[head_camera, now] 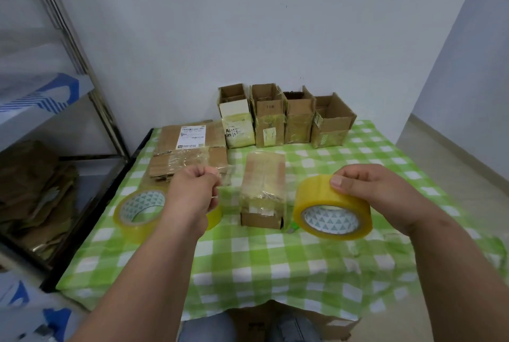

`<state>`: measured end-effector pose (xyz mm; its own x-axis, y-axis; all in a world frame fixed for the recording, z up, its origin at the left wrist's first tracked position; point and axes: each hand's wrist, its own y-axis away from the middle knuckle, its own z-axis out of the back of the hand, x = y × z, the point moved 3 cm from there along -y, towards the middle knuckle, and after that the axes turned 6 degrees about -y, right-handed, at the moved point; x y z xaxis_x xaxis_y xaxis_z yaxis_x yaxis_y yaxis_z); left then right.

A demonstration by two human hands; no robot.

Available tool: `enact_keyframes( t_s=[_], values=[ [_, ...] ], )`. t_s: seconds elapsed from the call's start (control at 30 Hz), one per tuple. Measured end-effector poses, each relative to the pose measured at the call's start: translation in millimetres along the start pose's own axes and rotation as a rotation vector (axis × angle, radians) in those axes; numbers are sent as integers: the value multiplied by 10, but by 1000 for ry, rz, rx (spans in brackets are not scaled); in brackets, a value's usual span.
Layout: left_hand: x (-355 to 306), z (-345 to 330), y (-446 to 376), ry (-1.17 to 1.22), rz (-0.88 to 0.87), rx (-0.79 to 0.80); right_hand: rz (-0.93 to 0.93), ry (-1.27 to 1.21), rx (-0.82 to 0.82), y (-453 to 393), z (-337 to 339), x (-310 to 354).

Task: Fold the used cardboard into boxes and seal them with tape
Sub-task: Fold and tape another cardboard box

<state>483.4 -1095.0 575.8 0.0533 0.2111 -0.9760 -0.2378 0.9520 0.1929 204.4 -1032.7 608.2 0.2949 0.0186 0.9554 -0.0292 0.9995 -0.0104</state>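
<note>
A: What is each hand gripping?
B: The right hand (366, 190) is gripping the roll (332, 208); the left hand (197, 187) is pinching its tape (228, 190).
A: And the box (263, 190)?
B: It is lying mid-worktop (275, 259), between both hands.

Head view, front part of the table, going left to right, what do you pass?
Tape roll lying on the cloth → left hand pinching the pulled tape end → small cardboard box → tape roll held by the right hand.

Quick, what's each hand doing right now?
Left hand: pinching the pulled-out tape strip.
Right hand: gripping the tape roll.
</note>
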Motion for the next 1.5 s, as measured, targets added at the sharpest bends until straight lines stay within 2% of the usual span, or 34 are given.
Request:
enact_keyframes(
  t_s=[0.27,0.6,0.9,1.17,1.37,1.5],
  values=[
    [198,-89,-88,-126,14,-43,-117,198,-97,-167,-43,3],
    [288,-46,-92,-177,-9,-119,-201,295,-51,-341,-69,-3],
    [380,-87,-163,-577,-130,-52,-265,486,-17,-398,-250,-25],
    [274,-166,-146,-887,-136,55,-214,568,-27,-430,-434,5],
    [182,-215,-118,-1063,-218,56,-146,603,-48,-378,-488,-8],
    [193,-255,-89,-992,-304,87,-72,638,-8,-372,-495,-30]
  ],
)
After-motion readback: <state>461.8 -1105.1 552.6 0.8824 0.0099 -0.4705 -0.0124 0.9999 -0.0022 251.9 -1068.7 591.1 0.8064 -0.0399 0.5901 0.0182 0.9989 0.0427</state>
